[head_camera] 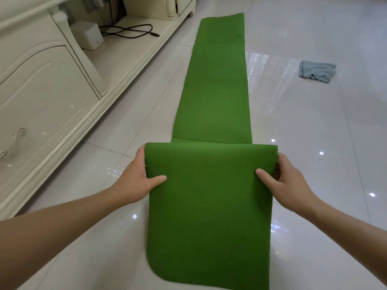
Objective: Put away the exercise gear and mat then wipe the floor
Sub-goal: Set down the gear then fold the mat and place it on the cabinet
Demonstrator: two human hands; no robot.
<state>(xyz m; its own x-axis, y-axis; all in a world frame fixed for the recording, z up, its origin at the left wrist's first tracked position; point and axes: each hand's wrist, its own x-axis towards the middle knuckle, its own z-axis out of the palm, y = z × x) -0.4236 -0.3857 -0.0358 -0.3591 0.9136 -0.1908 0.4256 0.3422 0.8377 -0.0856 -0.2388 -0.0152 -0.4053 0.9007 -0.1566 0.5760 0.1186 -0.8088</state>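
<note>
Long green foam exercise mat (211, 91) flat on glossy white tiled floor (314, 143), long axis straight ahead, away from body. Near end raised and doubled over, gripped at both side edges: left hand (136, 181) on mat's left edge, right hand (287, 181) on its right, thumbs on top, equally near. Crumpled grey-blue cloth (317, 71) right of mat, well apart.

A cream-white cabinet (27, 49) is running along the left side, its carved door panel (41, 86) facing outward and a curled metal handle (12, 143) hanging low on it. A small white box (89, 35) is sitting on its open lower shelf (129, 51), with a black cable (154, 34) lying looped just beside it and trailing up behind.
</note>
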